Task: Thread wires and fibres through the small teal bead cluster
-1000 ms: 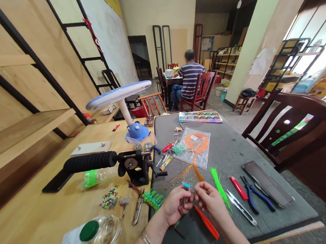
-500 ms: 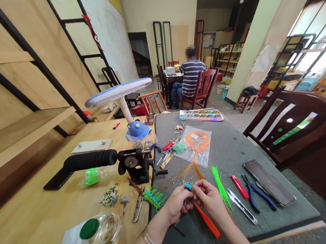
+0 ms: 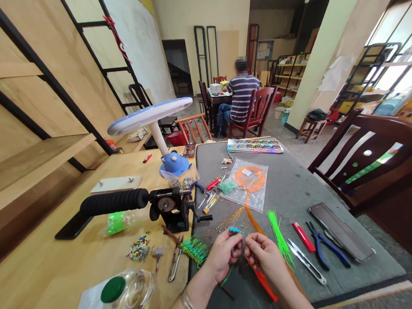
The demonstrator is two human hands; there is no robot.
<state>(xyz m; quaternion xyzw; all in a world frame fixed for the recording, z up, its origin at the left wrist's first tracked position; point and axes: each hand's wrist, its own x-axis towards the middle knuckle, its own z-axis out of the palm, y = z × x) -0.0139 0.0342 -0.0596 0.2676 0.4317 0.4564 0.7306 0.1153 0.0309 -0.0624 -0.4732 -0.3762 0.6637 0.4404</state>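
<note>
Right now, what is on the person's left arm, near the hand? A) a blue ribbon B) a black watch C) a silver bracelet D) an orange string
C. A silver bracelet circles the arm just behind the left hand.

**Light wooden worktop (image 3: 41,279) meeting a grey-topped worktop (image 3: 293,190)**
On the wood, lower left: a black-handled hand-crank tool (image 3: 169,205), loose beads (image 3: 139,247), a green-lidded glass jar (image 3: 129,290). On the grey, right: orange cord (image 3: 250,179) in a clear bag, blue-handled pliers (image 3: 320,246), snips (image 3: 307,262), a red lighter (image 3: 303,237), a phone (image 3: 341,232).
</note>
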